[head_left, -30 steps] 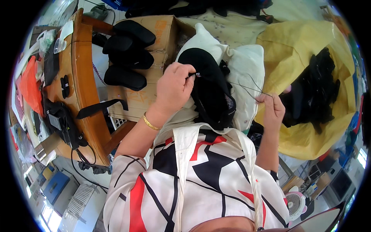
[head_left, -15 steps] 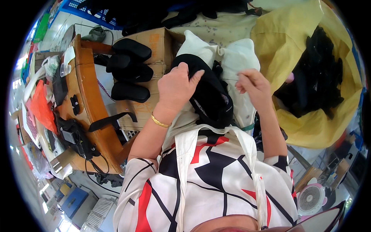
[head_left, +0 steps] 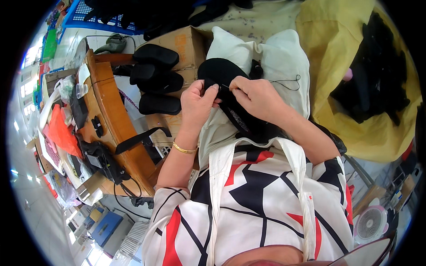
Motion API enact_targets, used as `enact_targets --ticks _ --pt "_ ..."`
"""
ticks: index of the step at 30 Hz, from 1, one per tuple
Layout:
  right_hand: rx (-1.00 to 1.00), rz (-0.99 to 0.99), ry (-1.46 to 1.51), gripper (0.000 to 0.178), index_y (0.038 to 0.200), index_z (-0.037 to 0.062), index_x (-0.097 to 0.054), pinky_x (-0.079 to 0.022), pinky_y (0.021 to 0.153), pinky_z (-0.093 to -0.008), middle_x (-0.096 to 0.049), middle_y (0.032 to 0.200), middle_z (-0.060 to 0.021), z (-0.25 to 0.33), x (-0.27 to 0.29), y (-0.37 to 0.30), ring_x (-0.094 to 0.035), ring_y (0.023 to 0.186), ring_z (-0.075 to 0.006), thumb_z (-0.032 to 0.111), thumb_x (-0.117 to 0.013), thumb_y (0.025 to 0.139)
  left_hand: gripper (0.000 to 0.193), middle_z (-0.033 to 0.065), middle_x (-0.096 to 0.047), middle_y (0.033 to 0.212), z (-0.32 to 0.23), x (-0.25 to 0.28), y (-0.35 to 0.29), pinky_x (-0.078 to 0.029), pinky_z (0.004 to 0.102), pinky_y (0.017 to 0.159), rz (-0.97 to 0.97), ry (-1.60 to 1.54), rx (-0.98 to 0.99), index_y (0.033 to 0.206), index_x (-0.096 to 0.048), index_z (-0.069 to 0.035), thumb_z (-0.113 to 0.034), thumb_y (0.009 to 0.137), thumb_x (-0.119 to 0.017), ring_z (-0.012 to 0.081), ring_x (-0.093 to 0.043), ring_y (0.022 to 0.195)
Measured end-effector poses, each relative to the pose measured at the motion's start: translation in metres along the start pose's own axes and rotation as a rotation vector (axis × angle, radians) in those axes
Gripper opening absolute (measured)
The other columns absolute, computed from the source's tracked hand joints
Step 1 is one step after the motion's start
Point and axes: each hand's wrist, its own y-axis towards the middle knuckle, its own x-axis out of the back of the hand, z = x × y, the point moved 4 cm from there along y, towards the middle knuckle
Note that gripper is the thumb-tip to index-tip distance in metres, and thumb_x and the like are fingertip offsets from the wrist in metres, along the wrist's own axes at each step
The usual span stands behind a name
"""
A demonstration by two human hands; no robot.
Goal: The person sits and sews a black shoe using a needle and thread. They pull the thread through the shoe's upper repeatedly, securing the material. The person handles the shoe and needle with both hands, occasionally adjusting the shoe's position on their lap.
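On my lap, over the white apron (head_left: 284, 57), lies a black slipper-shaped fabric piece (head_left: 222, 68) with a rounded far end and a patterned lining showing in its opening. My left hand (head_left: 199, 99) pinches its edge between thumb and fingers. Close by on the right, my right hand (head_left: 255, 95) grips a thin needle (head_left: 225, 86) that points at the pinched edge. A dark thread (head_left: 290, 86) loops over the apron beyond my right hand. The needle's tip is too small to make out.
Several black padded slipper-shaped pieces (head_left: 159, 104) rest on a cardboard box (head_left: 191, 48) at the left. Beside it stands a wooden table (head_left: 104, 93) with a black strap (head_left: 140, 139). A yellow sack (head_left: 319, 40) of black pieces (head_left: 368, 80) is at the right.
My right hand has come left to the black piece, and the needle now shows in its fingers. My left hand has shifted slightly nearer and now pinches the edge. The thread loop has appeared.
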Motion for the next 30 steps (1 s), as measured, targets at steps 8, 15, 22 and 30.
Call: enact_targets --ticks 8,15,22,30 --pt "0.021 0.028 -0.076 0.012 0.097 0.0049 -0.064 -0.052 0.064 -0.0453 -0.067 0.077 -0.0179 0.002 0.000 0.001 -0.065 0.072 -0.0380 0.011 -0.058 0.089 0.022 0.0004 -0.063 0.070 0.003 0.000 0.002 -0.049 0.0204 0.050 0.003 -0.002 -0.002 0.076 -0.060 -0.001 -0.014 0.091 -0.068 0.0052 -0.059 0.057" --pt "0.044 0.051 -0.139 0.012 0.093 0.0027 -0.061 -0.052 0.064 -0.0483 -0.066 0.073 -0.0181 0.003 -0.002 0.005 -0.066 0.069 -0.0383 0.011 -0.056 0.087 0.020 0.0008 -0.063 0.070 0.004 0.001 0.004 -0.049 0.0201 0.050 0.004 0.011 0.005 0.077 -0.061 0.000 -0.015 0.090 -0.068 0.0053 -0.059 0.057" --pt "0.030 0.112 -0.246 0.010 0.097 0.0036 -0.051 -0.049 0.059 -0.0474 -0.064 0.072 -0.0154 -0.003 -0.015 0.004 -0.064 0.069 -0.0372 0.012 -0.053 0.092 0.016 0.0012 -0.062 0.068 -0.001 0.004 0.010 -0.047 0.0210 0.047 0.082 -0.004 0.154 0.079 -0.062 -0.003 -0.014 0.090 -0.066 0.0073 -0.057 0.051" --pt "0.093 0.132 -0.318 0.010 0.100 0.0052 -0.050 -0.047 0.059 -0.0463 -0.062 0.072 -0.0137 -0.004 -0.016 0.009 -0.063 0.070 -0.0366 0.009 -0.053 0.091 0.013 -0.0011 -0.060 0.067 -0.001 0.006 0.016 -0.045 0.0202 0.044 0.169 -0.049 0.248 0.080 -0.061 -0.007 -0.014 0.091 -0.064 0.0066 -0.055 0.048"
